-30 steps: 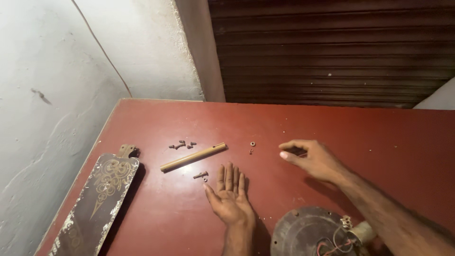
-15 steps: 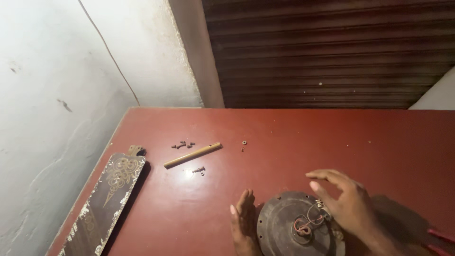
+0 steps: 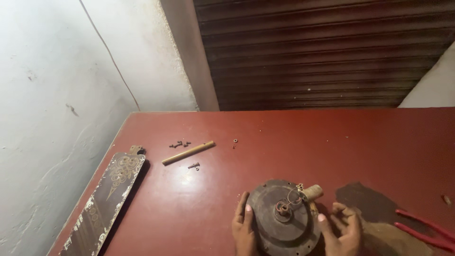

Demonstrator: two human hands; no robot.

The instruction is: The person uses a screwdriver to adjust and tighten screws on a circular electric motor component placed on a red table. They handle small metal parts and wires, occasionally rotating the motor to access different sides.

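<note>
Both hands are on the round, dusty dark-metal motor housing (image 3: 283, 219), which sits on the red worktop (image 3: 303, 142) at the six o'clock edge of the view. The left hand (image 3: 244, 227) lies open and flat against its nine o'clock rim; the right hand (image 3: 342, 230) has loosely curled fingers at the three o'clock rim, touching but gripping nothing that I can see. Best handling, I'd judge: brace evenly from both sides and keep fingers off the thin wire loops and the small tan stub (image 3: 312, 192) at the housing's one o'clock (they look easily snagged).

Around it: red-handled pliers (image 3: 424, 229) at three o'clock, near the right hand. Well apart at eleven o'clock lie a slim brass-coloured rod (image 3: 188, 152), small dark screws (image 3: 179, 144), one more screw (image 3: 194, 166) and a little nut (image 3: 235, 141). A patterned brown fan blade (image 3: 106, 199) lies along the worktop's left edge at nine o'clock.
</note>
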